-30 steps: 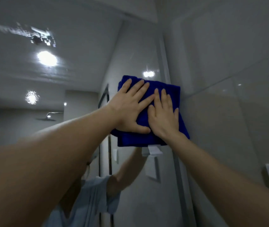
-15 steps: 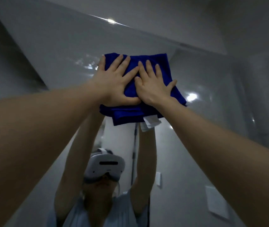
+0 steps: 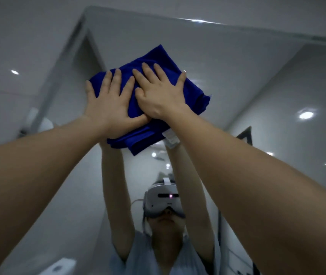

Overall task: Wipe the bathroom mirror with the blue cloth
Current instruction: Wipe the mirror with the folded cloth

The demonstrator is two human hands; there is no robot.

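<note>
While you press the folded blue cloth [image 3: 154, 62] flat against the mirror [image 3: 237, 62] with left hand [image 3: 106, 108] and right hand [image 3: 160, 98], fingers spread, uneven pressure may let it slip.

We press both hands flat on the cloth [image 3: 154, 56] against the mirror [image 3: 237, 66], near its top edge. The left hand [image 3: 108, 108] lies just beside the right hand [image 3: 158, 96], and our reflection [image 3: 164, 199] sits below.
</note>
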